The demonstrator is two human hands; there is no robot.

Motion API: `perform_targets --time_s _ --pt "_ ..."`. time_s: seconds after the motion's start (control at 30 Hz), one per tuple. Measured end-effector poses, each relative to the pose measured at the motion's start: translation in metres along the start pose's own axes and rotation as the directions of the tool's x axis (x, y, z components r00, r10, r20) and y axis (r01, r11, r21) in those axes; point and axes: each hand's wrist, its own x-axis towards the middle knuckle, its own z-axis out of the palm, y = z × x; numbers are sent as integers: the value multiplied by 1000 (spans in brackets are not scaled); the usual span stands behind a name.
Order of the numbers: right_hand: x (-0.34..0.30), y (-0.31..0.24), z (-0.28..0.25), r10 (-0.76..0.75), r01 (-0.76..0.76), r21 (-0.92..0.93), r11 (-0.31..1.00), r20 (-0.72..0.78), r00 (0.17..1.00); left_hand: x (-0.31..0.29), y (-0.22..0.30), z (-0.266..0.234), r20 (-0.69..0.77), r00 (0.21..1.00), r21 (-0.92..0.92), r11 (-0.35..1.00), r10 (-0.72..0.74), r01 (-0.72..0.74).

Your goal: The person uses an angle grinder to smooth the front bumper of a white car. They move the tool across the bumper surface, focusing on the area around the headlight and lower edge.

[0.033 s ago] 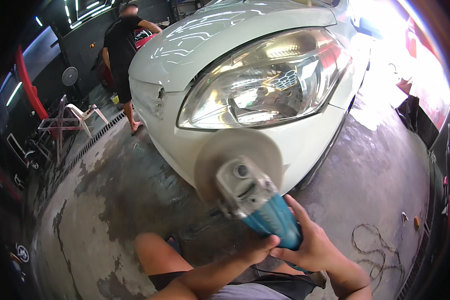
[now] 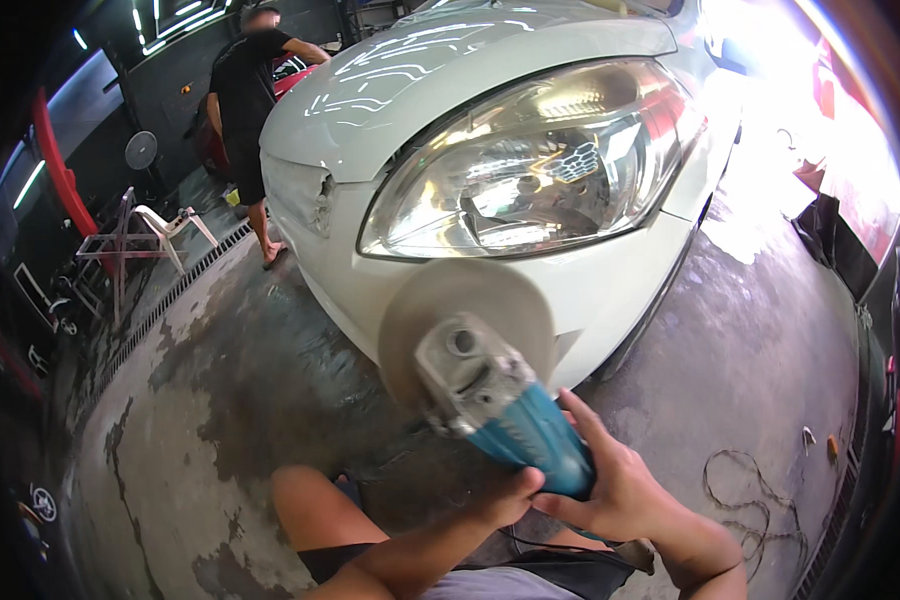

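Polisher [image 2: 490, 400] axis toward headlight [image 2: 530, 160], up-left

A person in black [image 2: 245, 90] stands beside a white chair [image 2: 170, 225] (cable [image 2: 745, 495] lies coiled).

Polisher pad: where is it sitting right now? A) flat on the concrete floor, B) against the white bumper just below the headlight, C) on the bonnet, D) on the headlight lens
B: the round pad of the blue polisher lies over the white bumper under the headlight, with the right hand and left hand both on the tool's body.
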Motion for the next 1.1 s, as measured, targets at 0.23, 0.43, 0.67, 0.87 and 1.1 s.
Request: perform_targets --time_s 0.23,0.43,0.67,0.87,1.1 --pt "90 -37 51 -148 150 -4 989 154 977 -14 80 -42 -248 915 50 948 318 -316" --pt "130 -74 71 2 -21 80 997 237 972 -14 137 -59 -436 821 109 927 369 -359" --pt "44 -44 24 -30 18 96 995 121 992 -18 75 -4 -167 962 71 976 215 -205" --pt "-48 14 -11 -34 57 199 978 -117 993 0 6 34 -53 999 125 992 9 -2" --pt "-95 92 -41 17 133 353 926 -392 920 73 -53 69 27 997 209 975 -77 69"
